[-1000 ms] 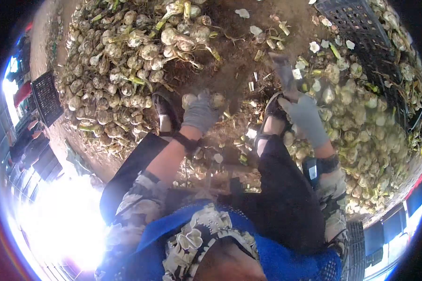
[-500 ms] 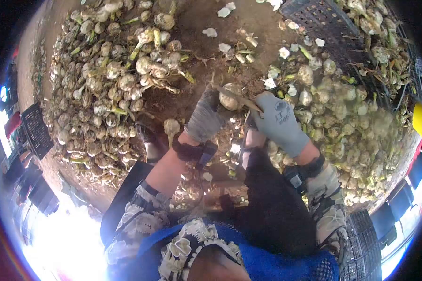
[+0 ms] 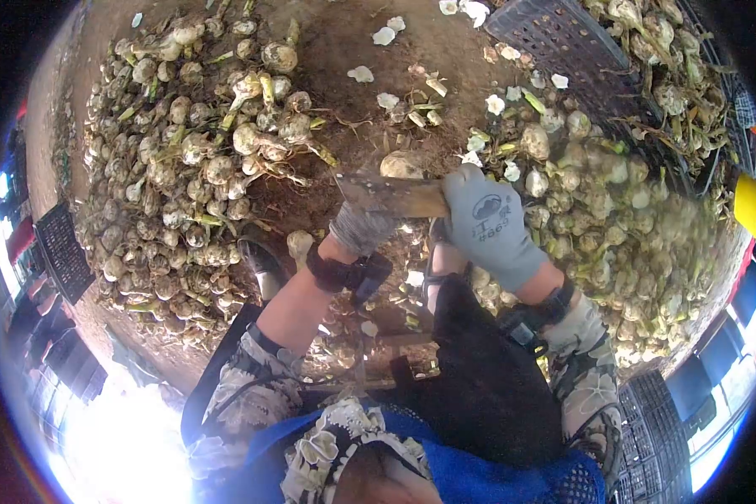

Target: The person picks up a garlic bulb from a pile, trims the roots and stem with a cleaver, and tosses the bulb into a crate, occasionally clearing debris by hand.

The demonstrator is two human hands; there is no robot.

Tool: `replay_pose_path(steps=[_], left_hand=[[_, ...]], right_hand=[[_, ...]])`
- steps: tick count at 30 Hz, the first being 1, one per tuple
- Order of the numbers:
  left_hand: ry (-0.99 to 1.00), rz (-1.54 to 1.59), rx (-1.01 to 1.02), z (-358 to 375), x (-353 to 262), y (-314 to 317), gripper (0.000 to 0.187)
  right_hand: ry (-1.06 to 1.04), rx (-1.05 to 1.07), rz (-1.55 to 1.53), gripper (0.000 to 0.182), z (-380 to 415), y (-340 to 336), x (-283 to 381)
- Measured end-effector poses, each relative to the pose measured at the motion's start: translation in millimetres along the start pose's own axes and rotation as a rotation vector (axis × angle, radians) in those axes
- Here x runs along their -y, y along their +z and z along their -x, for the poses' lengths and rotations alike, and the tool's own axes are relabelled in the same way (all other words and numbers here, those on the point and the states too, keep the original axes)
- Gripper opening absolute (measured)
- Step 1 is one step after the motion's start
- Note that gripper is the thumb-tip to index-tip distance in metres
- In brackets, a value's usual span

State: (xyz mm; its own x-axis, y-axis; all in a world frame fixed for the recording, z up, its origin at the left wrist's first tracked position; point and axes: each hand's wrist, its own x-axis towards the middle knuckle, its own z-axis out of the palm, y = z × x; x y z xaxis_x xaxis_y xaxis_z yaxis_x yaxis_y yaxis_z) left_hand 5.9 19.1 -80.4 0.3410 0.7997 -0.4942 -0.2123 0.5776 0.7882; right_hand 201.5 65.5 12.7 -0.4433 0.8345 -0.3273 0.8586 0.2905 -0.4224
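Note:
My right hand (image 3: 487, 223), in a grey work glove with printing on its back, is closed round the handle end of a knife (image 3: 395, 196). The wide, dirt-stained blade points left, its flat side towards me. Behind the blade's upper edge shows a pale garlic bulb (image 3: 401, 163). My left hand (image 3: 361, 228), also gloved, is curled under the blade and holds that bulb; the blade covers its fingers and the bulb's lower part. Another garlic bulb (image 3: 300, 245) lies beside my left wrist.
A heap of garlic with stems (image 3: 181, 160) covers the ground at left. Trimmed garlic bulbs (image 3: 596, 227) are piled at right. A dark plastic crate (image 3: 559, 34) stands at the upper right; another crate (image 3: 64, 254) is at far left. Cut stem pieces (image 3: 424, 109) litter the soil.
The knife has turned from edge-on to flat-side view and now lies across the front of my left hand and the bulb. My right hand has shifted slightly left.

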Motion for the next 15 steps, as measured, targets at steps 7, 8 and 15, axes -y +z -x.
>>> replay_pose_path(steps=[7,8,15], left_hand=[[0.162,-0.551,-0.03,-0.3,-22.0,11.4,0.026],[0.133,-0.422,-0.027,-1.4,-24.4,13.6,0.026],[0.169,-0.286,-0.012,-11.3,-45.4,26.8,0.028]], right_hand=[[0.019,-0.056,0.085,0.024,-4.8,19.4,-12.0],[0.008,-0.078,0.081,0.021,-5.8,19.3,-12.5],[-0.043,-0.114,-0.005,0.016,-6.0,31.6,-21.1]])
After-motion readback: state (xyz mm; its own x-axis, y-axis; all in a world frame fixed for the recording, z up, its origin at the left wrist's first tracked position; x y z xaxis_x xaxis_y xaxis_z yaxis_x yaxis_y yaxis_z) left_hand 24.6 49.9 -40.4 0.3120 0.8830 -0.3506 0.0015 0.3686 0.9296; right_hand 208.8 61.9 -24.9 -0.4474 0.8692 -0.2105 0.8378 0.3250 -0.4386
